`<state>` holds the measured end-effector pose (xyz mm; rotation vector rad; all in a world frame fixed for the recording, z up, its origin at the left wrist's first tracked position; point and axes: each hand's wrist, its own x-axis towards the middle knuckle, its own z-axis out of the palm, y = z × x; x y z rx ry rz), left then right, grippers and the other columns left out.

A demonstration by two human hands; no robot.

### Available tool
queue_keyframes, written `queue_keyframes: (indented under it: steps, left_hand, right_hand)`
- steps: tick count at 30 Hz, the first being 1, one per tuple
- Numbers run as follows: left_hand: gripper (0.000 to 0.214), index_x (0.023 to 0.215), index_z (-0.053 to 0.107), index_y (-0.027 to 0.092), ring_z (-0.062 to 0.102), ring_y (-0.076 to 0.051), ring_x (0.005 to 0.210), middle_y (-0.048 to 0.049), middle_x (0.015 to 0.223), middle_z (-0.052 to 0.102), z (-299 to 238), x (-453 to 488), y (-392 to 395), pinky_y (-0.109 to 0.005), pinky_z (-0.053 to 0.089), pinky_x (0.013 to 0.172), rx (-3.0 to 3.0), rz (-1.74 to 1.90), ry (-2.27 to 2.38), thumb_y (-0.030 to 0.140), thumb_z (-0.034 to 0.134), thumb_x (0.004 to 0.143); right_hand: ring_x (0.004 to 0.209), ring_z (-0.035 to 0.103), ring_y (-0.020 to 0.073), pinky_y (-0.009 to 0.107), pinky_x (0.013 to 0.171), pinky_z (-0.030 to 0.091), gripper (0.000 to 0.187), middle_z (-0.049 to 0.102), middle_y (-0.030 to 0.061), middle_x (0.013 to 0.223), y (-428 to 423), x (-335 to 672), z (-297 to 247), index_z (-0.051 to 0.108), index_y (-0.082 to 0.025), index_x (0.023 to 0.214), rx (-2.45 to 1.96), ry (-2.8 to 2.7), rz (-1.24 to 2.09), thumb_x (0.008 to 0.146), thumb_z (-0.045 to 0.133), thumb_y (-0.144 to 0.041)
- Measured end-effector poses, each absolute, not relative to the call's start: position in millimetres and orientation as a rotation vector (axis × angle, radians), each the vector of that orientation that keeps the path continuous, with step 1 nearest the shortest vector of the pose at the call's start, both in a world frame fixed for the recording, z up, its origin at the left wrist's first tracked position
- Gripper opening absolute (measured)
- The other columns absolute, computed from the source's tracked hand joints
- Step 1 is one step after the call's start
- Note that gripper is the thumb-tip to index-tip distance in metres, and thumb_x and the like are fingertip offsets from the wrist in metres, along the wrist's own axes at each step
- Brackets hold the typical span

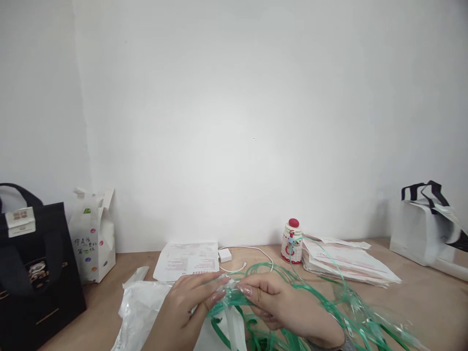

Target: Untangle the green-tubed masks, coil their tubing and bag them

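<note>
Near the front middle of the table, my left hand is closed, its thumb and fingers pinching a bundle of green translucent tubing. My right hand grips the same bundle from the other side, thumb on top. Between the fingertips is a small clear or whitish piece, too small to make out. Loops of the tubing spread below my hands and off to the right. Under my left hand lies a crumpled white plastic bag.
Behind my hands are a printed sheet, a white charger with cable and a red-lidded bottle. A paper stack and clear plastic pieces lie right. Bags stand at both sides: black, printed white, plain white.
</note>
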<state>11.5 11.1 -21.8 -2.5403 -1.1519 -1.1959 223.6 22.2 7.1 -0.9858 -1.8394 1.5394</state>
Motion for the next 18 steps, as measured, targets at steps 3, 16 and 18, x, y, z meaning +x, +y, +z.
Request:
queue_keyframes:
  steps: [3, 16, 18]
  left_hand:
    - [0.025, 0.107, 0.062, 0.031, 0.062, -0.016, 0.1, 0.002, 0.109, 0.068, -20, 12, 11, -0.03, 0.052, 0.083, -2.495, -1.272, -1.098, 0.027, 0.047, 0.088]
    - [0.031, 0.116, 0.058, 0.028, 0.062, -0.018, 0.099, -0.0011, 0.106, 0.069, -22, 12, 10, -0.033, 0.05, 0.084, -2.609, -1.165, -1.322, 0.029, 0.041, 0.09]
    - [0.032, 0.117, 0.057, 0.029, 0.059, -0.018, 0.103, -0.0017, 0.111, 0.067, -20, 8, 11, -0.033, 0.048, 0.087, -2.634, -1.246, -1.4, 0.032, 0.039, 0.091]
  right_hand:
    - [0.043, 0.021, 0.0061, 0.021, 0.04, 0.018, 0.04, 0.027, -0.0084, 0.052, 20, 221, 13, 0.05, -0.018, 0.069, -1.004, -2.009, 1.394, 0.081, 0.045, -0.056]
    - [0.067, 0.058, 0.0163, 0.026, 0.064, 0.043, 0.017, 0.064, 0.0018, 0.07, 21, 184, -9, 0.067, -0.019, 0.077, -1.138, -1.919, 0.681, 0.079, 0.05, -0.023]
    - [0.085, 0.059, 0.0184, 0.028, 0.076, 0.044, 0.018, 0.067, 0.0046, 0.089, 21, 189, -3, 0.067, -0.02, 0.088, -1.052, -1.862, 0.64, 0.081, 0.054, -0.03]
